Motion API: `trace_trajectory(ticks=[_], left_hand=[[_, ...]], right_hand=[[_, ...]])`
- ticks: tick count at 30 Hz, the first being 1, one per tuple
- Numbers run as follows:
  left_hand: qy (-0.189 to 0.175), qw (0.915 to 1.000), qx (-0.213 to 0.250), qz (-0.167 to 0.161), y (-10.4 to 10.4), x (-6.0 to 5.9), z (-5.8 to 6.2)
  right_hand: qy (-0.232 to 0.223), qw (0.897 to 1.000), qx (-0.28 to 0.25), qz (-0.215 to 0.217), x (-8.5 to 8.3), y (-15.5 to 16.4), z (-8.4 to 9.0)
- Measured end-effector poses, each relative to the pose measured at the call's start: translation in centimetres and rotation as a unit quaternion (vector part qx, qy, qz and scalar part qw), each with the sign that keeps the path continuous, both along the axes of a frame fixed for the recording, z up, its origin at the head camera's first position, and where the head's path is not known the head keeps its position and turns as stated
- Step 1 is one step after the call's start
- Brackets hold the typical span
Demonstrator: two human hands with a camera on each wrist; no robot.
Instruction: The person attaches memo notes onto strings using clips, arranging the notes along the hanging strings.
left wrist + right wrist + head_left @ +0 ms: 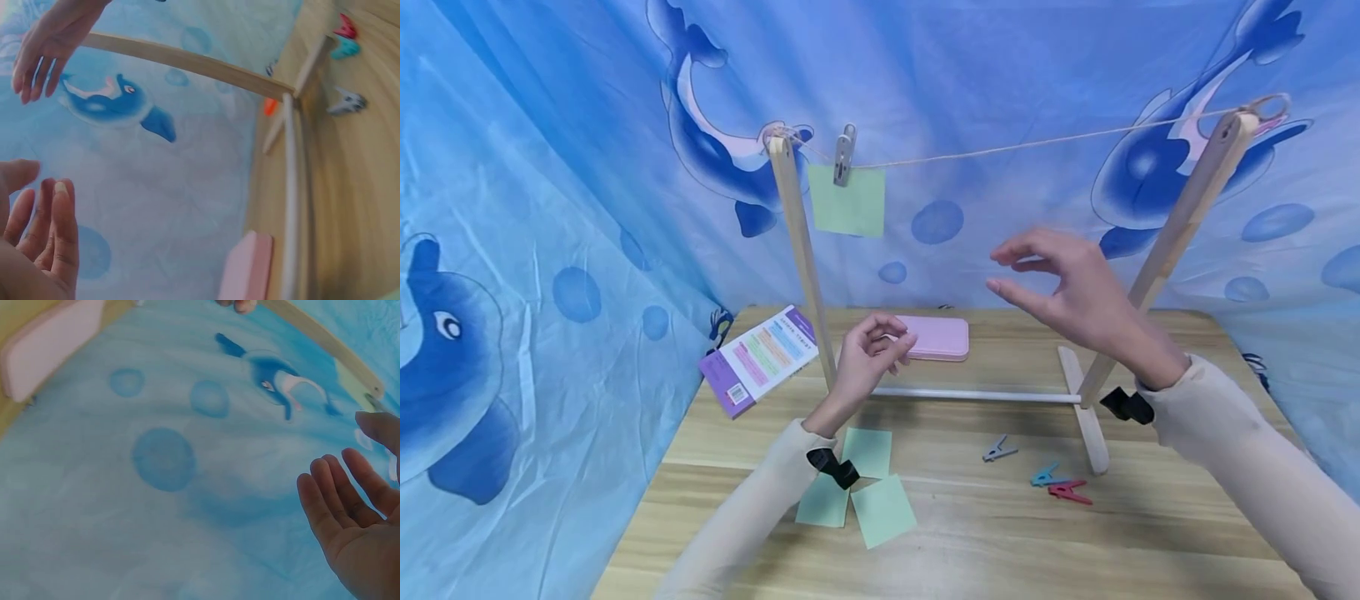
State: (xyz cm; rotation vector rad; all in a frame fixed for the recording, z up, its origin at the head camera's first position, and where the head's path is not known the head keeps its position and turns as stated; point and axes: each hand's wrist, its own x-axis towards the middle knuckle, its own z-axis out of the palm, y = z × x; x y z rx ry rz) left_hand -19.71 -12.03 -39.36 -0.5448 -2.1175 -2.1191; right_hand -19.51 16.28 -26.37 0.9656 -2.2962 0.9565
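At the far left of the pale wooden table (pixel 970 533) lies a purple-edged printed card (pixel 760 358). Just right of it rises the left post of a light wooden drying rack (pixel 801 250), whose string (pixel 1037 142) runs to the right post. Near the left post, a grey clothespin (pixel 845 154) clips one pale green square paper note (pixel 848 200) to the string.

The left hand (pixel 868 354) hovers above the table in front of a pink flat case (pixel 936 337), its fingers loosely curled and holding nothing. Below its wrist, three loose green paper notes (pixel 857 487) lie fanned on the near table.

The right hand (pixel 1067 287) is raised in mid-air below the string, fingers spread fairly wide and relaxed, gripping nothing. Right of the notes lie a loose grey clothespin (pixel 1000 450), a teal clothespin (pixel 1045 477) and a red clothespin (pixel 1070 493), close to the rack's right foot.

To hang another note well, it seems best to lift one sheet from the fan by its edge, take a peg in the other hand, and place it on the string well clear of the hung note.
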Motion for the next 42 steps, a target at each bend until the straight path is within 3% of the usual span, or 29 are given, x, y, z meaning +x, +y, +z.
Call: trace_trajectory(ticks=[7,11,14,17,22,26,31,36,42], left_hand=[[-0.014,0.9977,-0.063,-0.019,-1.3,0.6,-1.6],[-0.013,0.9915,-0.125,-0.032,-1.9,0.8,-2.4],[-0.010,0.9792,-0.198,-0.044,-2.4,1.1,-3.1],[-0.015,0.9641,-0.252,-0.081,-3.1,1.6,-3.9],[0.011,0.9408,-0.309,-0.138,-4.3,2.2,-5.4],[0.032,0.9318,-0.336,-0.133,-5.3,2.5,-6.2],[0.023,0.9241,-0.362,-0.119,-6.4,2.7,-6.5],[0.007,0.9071,-0.406,-0.110,-7.1,3.0,-6.7],[0.013,0.8852,-0.456,-0.089,-7.7,3.3,-7.1]], right_hand=[[-0.043,0.999,0.018,0.000,0.0,1.0,-3.6],[-0.083,0.996,0.024,0.001,-0.1,1.5,-5.8],[-0.116,0.992,0.038,-0.005,0.0,1.7,-7.6],[-0.143,0.988,0.051,-0.004,0.1,1.9,-9.4],[-0.182,0.980,0.074,-0.002,0.6,2.2,-11.8],[-0.202,0.976,0.078,0.002,0.9,2.5,-13.2],[-0.219,0.973,0.069,0.006,1.1,3.0,-15.1],[-0.244,0.967,0.065,0.014,1.5,3.4,-17.1],[-0.269,0.960,0.066,0.032,2.0,3.5,-18.9]])
